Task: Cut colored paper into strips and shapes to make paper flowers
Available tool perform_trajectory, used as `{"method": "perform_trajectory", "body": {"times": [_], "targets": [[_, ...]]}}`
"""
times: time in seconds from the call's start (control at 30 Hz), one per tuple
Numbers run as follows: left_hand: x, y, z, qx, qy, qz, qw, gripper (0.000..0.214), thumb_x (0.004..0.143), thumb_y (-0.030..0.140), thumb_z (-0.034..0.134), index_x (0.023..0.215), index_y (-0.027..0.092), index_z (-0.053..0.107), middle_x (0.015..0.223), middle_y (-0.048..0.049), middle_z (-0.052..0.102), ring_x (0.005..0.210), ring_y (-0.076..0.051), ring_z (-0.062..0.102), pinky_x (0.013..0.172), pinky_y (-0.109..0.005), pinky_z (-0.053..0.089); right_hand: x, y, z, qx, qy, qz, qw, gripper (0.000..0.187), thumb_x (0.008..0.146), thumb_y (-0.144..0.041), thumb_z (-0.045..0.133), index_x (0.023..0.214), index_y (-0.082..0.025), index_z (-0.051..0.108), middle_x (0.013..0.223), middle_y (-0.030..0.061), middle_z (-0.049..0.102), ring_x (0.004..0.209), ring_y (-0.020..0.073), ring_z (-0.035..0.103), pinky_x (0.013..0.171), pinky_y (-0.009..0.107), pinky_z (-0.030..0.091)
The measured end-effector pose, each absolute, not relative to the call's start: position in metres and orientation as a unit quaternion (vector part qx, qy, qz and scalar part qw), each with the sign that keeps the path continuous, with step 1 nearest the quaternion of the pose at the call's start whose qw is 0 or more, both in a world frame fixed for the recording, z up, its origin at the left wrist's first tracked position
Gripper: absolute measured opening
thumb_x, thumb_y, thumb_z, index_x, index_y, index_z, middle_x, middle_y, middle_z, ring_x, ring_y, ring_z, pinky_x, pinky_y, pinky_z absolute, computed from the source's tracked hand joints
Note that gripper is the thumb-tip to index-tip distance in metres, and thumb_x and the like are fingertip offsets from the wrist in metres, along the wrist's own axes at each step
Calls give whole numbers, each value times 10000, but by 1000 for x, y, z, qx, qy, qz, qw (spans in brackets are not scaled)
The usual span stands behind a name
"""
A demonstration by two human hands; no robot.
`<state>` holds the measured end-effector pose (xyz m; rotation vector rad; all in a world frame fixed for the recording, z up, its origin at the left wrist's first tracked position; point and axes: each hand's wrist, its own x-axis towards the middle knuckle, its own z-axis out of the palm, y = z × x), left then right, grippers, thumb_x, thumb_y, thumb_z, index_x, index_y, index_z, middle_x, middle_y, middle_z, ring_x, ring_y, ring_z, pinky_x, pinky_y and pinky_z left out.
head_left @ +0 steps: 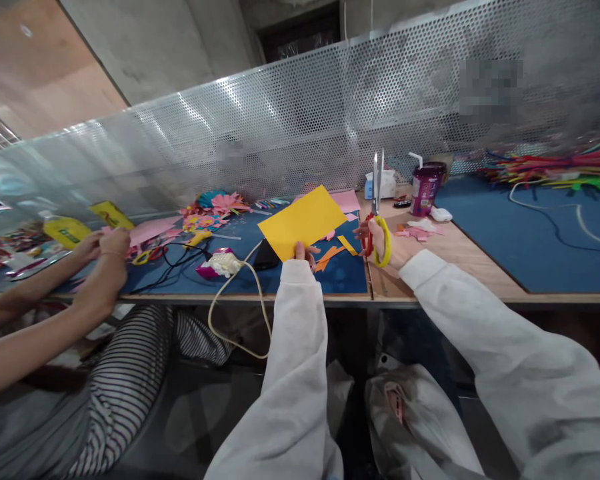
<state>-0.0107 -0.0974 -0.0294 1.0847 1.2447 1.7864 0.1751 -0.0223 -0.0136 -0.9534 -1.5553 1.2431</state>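
A flat yellow sheet of paper (pixel 303 220) is held near its lower edge by my left hand (pixel 305 253), thumb on top and fingers underneath. My right hand (pixel 373 237) grips a pair of scissors (pixel 377 187) by its red and yellow handles. The scissors point upward, their blades slightly apart, to the right of the paper and not touching it. Below the paper's right corner lie orange paper strips (pixel 329 256) and a small yellow strip (pixel 348 245). A dark phone (pixel 267 256) lies partly under the sheet's left side.
A co-worker's hands (pixel 111 248) work with pink paper at the left. Paper flowers (pixel 215 207), a cream cord (pixel 215 310) and a yellow bottle (pixel 66 230) are on that side. A purple cup (pixel 425 189) and colourful pipe cleaners (pixel 555 170) stand right, before a perforated metal screen (pixel 300 120).
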Motion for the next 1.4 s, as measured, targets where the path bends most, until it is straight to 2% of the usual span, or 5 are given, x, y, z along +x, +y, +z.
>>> {"method": "perform_trajectory", "body": {"times": [0.3,0.7,0.87,1.17,1.4], "targets": [[-14,-92,-31,364,436,720,399,540,858,616,448,617,156,597,329,52,370,254,-42,320,309,-181,179,188,-86,63,-512,-695,414,288,488,959,-566,300,785,-182,545,461,-15,457,420,140,491,501,255,461],[-17,-86,-33,296,419,766,389,563,866,630,410,576,162,528,327,64,305,264,-50,274,314,-203,154,176,-51,35,-465,-821,279,176,565,880,-705,322,746,-186,500,576,34,544,427,149,551,425,263,433],[-12,-93,-33,312,386,782,377,542,893,581,409,610,149,571,351,52,354,286,-46,299,329,-191,179,177,-39,24,-477,-801,320,172,644,835,-776,282,786,-183,531,512,28,537,410,178,574,436,278,459],[-15,-97,-32,310,369,784,390,517,911,555,398,654,156,600,376,49,351,310,-44,302,346,-188,217,176,-56,42,-452,-847,240,141,581,884,-709,280,710,-186,463,599,54,566,434,137,563,420,227,394],[-17,-96,-32,323,394,770,384,552,898,606,360,657,163,585,373,54,333,311,-52,292,348,-201,214,176,-58,46,-445,-857,228,121,562,914,-658,283,747,-182,530,559,53,572,506,171,597,485,247,389]]}}
